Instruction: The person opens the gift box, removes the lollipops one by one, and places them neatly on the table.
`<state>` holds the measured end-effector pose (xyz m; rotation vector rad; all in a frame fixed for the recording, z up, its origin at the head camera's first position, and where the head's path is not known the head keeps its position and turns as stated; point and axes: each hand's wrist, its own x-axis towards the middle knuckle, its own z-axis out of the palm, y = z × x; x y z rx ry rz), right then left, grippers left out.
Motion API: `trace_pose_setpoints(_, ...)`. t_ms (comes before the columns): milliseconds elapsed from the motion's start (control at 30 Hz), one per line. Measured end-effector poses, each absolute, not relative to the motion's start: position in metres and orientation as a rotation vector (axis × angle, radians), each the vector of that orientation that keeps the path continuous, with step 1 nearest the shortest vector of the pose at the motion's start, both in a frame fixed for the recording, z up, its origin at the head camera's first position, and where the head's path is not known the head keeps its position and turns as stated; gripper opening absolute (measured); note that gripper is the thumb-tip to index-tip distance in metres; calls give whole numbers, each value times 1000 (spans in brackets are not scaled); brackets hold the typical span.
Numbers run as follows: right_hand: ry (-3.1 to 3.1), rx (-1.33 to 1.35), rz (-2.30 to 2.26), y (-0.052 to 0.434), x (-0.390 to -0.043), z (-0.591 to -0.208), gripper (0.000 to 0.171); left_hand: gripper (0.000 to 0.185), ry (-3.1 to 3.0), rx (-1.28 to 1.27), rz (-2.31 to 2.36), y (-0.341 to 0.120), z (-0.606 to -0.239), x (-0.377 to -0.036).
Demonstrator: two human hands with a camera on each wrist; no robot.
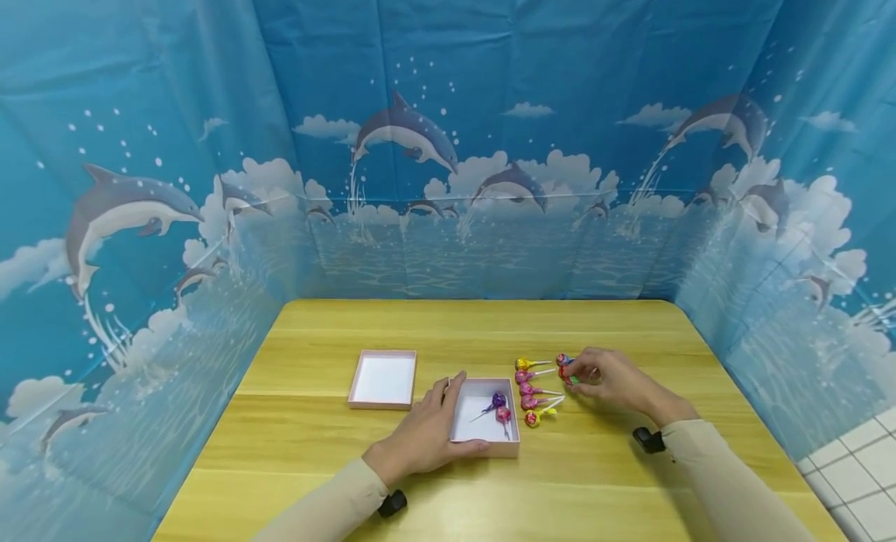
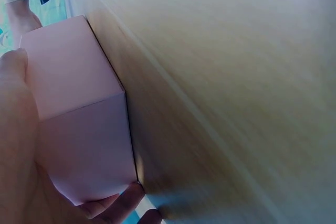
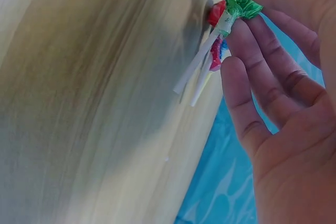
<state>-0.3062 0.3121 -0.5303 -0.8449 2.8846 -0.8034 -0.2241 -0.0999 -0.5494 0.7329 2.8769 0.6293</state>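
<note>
My left hand (image 1: 423,441) grips a pale pink box (image 1: 502,449) at its left side, thumb along the near wall and fingers toward the far side. The left wrist view shows the box's outer wall (image 2: 79,150) against that palm. Inside lie a purple lollipop (image 1: 498,400) and a pink lollipop (image 1: 503,414). To the right, my right hand (image 1: 612,382) pinches a green-wrapped lollipop (image 3: 240,2) between thumb and fingers. Just behind it are a red lollipop (image 3: 216,13) and a blue-and-red lollipop (image 1: 563,359), partly hidden by the fingers.
Between box and right hand, several lollipops lie in a column, from a yellow lollipop (image 1: 522,364) at the back to a red-and-yellow lollipop (image 1: 533,418) in front. A shallow white-lined lid (image 1: 383,379) lies left on the wooden table (image 1: 315,449). A dolphin-print curtain (image 1: 448,246) surrounds the table.
</note>
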Motion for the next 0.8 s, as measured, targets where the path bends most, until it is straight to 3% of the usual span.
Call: trace_pose_setpoints(800,2866,-831,-819,312,-307,-537,20,127,2878,741,634,-101,-550,-224)
